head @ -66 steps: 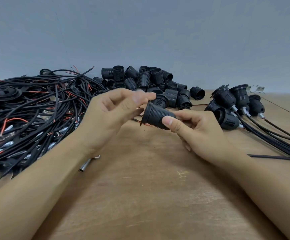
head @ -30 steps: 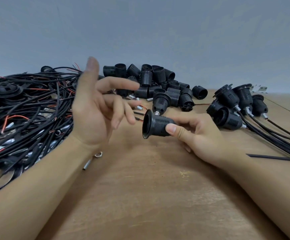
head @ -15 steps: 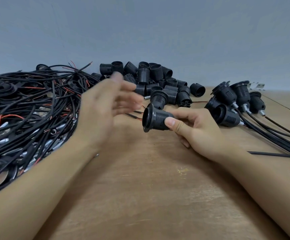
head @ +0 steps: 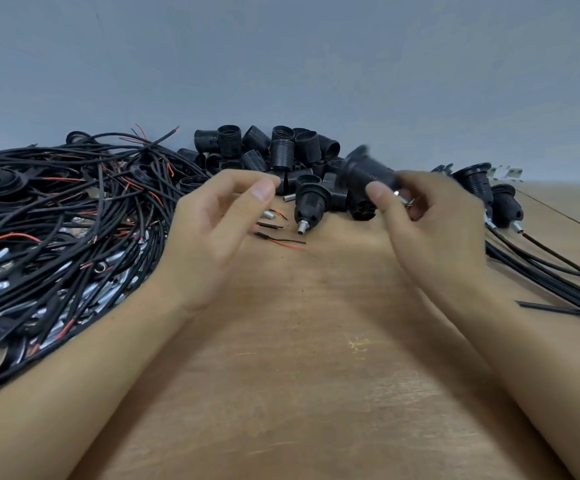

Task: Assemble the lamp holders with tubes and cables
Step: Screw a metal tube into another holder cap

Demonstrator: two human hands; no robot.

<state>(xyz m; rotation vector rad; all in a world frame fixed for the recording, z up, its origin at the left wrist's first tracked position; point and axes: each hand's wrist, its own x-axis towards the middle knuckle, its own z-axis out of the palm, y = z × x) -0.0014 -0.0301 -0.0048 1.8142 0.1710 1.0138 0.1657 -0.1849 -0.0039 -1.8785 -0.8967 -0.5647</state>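
My right hand [head: 430,220] grips a black lamp holder [head: 364,171] between thumb and fingers, raised above the wooden table; the holder is blurred and a metal tube end shows by my thumb. My left hand [head: 219,220] hovers left of it with loosely curled fingers and holds nothing. Another black holder with a metal tube [head: 309,206] lies on the table between my hands. Short red and black wire ends [head: 281,239] lie just in front of my left fingers.
A big tangle of black cables [head: 56,220] with metal tubes fills the left side. A heap of black threaded holders [head: 274,150] sits at the back. Assembled holders with cables [head: 499,202] lie at the right. A grey wall rises behind the table [head: 299,375].
My right hand has lifted the holder up and to the right, tilting it. My left hand has drawn away from the holder and curled its fingers.
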